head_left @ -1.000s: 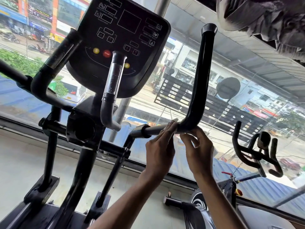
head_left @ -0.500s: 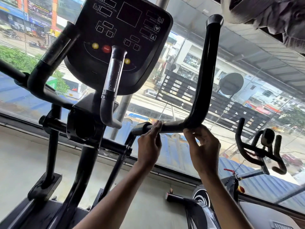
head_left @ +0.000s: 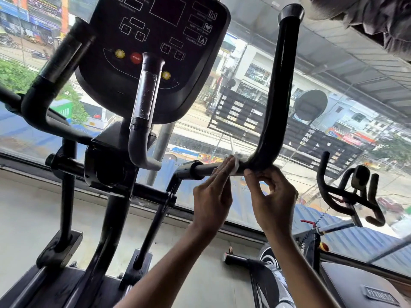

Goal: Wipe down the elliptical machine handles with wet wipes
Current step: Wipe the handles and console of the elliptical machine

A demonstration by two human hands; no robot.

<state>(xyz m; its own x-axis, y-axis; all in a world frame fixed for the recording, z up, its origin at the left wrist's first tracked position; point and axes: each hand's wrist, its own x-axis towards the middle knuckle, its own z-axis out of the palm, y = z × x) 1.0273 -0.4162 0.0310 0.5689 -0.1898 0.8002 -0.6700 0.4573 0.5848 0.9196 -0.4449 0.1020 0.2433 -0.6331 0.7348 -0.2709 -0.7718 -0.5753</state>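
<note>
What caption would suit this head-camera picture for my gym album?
Left hand presses a white wipe against the elliptical's black handle while the right hand pinches its bend.

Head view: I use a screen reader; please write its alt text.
A left hand presses a white wet wipe against a black elliptical handle near its bend; the right hand, fingers curled, touches the handle beside it.

Strong daylight floods in through the window (head_left: 322,70), backlighting the black handle (head_left: 280,85) with a pale sheen along it (the wide lens bows the edges), while the frame's top right corner seems soft, possibly out of focus.
</note>
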